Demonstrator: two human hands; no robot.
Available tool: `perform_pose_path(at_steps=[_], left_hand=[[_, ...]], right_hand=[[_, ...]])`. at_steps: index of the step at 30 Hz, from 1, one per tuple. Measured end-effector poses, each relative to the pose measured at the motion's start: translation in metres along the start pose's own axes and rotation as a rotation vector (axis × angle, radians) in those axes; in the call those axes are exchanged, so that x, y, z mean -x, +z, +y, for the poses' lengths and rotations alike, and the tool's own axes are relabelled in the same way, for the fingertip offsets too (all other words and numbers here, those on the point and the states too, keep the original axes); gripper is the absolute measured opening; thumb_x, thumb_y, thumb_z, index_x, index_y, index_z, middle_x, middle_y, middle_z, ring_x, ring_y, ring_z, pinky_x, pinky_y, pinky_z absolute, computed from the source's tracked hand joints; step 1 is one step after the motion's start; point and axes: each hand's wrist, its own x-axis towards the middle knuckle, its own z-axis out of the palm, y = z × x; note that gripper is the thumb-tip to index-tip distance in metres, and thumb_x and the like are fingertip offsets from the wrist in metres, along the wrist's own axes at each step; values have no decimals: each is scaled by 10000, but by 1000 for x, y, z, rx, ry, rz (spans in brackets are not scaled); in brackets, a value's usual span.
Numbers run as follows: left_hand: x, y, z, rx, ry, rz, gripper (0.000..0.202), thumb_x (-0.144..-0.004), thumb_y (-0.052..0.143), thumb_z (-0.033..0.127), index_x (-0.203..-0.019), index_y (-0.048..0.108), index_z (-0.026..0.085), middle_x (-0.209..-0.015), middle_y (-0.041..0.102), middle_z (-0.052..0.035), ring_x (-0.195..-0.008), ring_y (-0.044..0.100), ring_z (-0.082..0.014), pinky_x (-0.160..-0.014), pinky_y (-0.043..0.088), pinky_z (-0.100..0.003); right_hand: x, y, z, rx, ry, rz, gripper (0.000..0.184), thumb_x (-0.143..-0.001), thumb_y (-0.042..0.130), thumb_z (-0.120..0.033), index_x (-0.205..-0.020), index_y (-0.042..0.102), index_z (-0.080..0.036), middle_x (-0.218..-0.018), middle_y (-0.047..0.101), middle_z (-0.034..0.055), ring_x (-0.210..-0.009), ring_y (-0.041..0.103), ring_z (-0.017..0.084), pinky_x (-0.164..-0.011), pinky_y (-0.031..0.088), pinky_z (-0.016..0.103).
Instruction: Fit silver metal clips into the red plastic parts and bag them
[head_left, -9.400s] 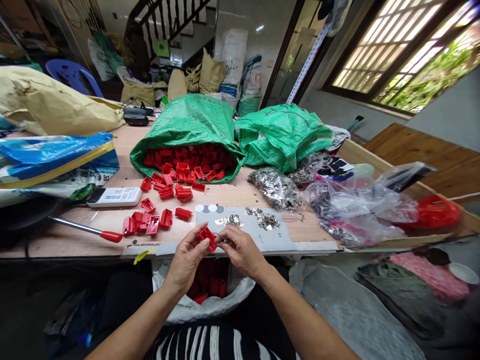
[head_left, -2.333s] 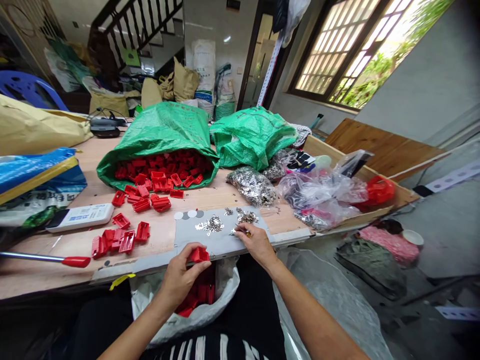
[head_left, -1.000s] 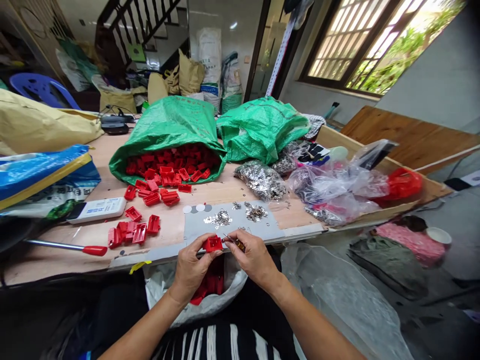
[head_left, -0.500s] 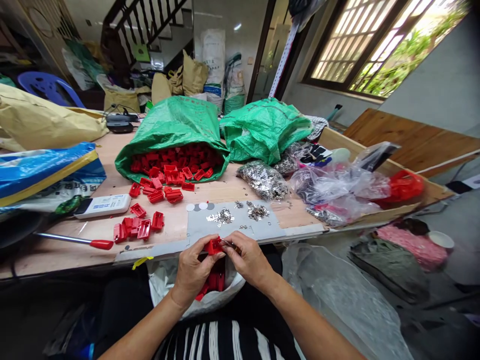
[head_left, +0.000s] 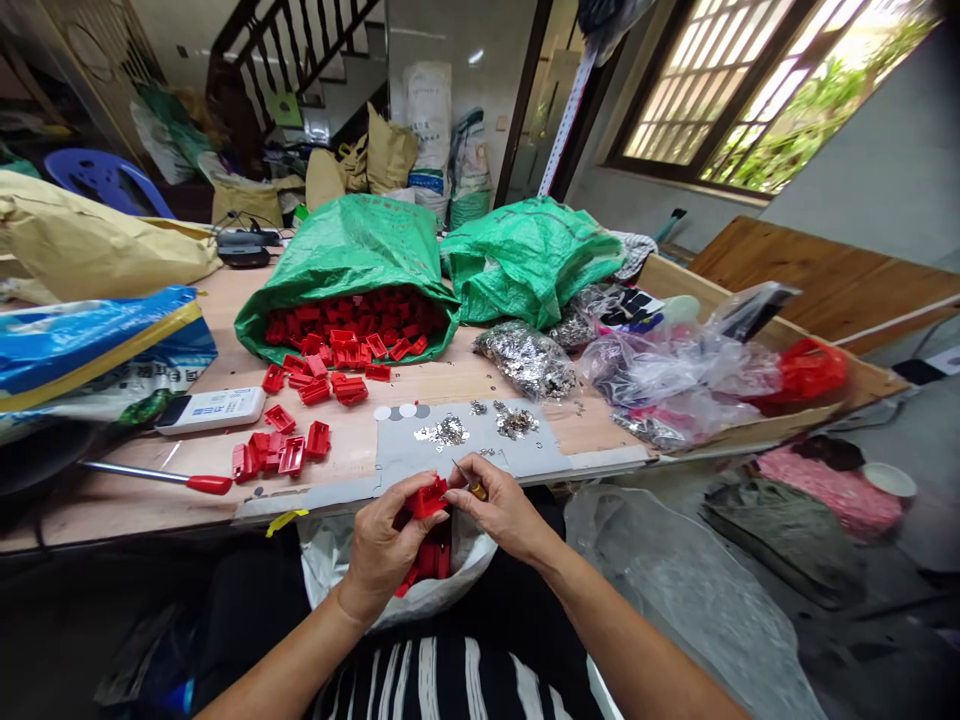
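My left hand (head_left: 388, 535) pinches a small red plastic case (head_left: 430, 497) between thumb and fingers. My right hand (head_left: 495, 507) is closed on a thin pointed tool with a yellow handle (head_left: 477, 489), its metal tip pointing up and left. The right thumb and fingertips meet the right side of the case. Below both hands, a white sack (head_left: 465, 590) in my lap holds more red cases (head_left: 433, 560). Just beyond the hands, a grey mat (head_left: 397, 455) carries small piles of shiny metal pieces (head_left: 450, 431).
A green sack (head_left: 352, 230) spills red cases onto the table, and a loose group (head_left: 291, 455) lies front left. Near it are a red-handled rod (head_left: 208, 485) and a white box-like device (head_left: 214, 410). A clear bag of metal parts (head_left: 525, 360) sits behind the mat.
The pointed tool has drawn back from the red case and swung upward in my right hand. The right fingertips have come against the case. My left hand keeps its hold.
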Motion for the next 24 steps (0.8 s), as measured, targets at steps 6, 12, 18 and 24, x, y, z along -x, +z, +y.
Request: perform_pose_path(at_steps=[6, 12, 18, 24], left_hand=[[6, 1, 2, -131, 220, -45, 313, -794, 675, 190, -1102, 629, 223, -1025, 735, -49, -942, 692, -190, -843, 545, -287], [12, -1, 0, -129, 142, -107, 306, -784, 685, 197, -1084, 632, 216, -1005, 739, -38, -890, 700, -185, -799, 551, -270], [12, -3, 1, -16, -62, -139, 276, -782, 689, 236, -1054, 648, 222, -955, 752, -11, -805, 707, -164, -723, 550, -238], [15, -4, -1, 42, -88, -174, 288, -780, 689, 253, -1065, 655, 230, -1015, 742, -26, -869, 700, -178, -784, 543, -259]], right_hand=[[0, 9, 11, -115, -9, -93, 169, -825, 590, -243, -796, 428, -205, -712, 428, -55, -658, 387, 103, -610, 332, 223], [5, 17, 23, -297, 69, -138, 269, -803, 642, -364, -819, 428, -202, -744, 426, -47, -661, 369, 101, -601, 330, 221], [6, 18, 21, -519, 221, -189, 396, -744, 707, -457, -884, 433, -208, -692, 438, -74, -539, 334, 64, -497, 264, 194], [6, 20, 21, -662, 273, -240, 419, -722, 747, -424, -878, 425, -207, -637, 436, -92, -493, 325, 44, -461, 232, 176]])
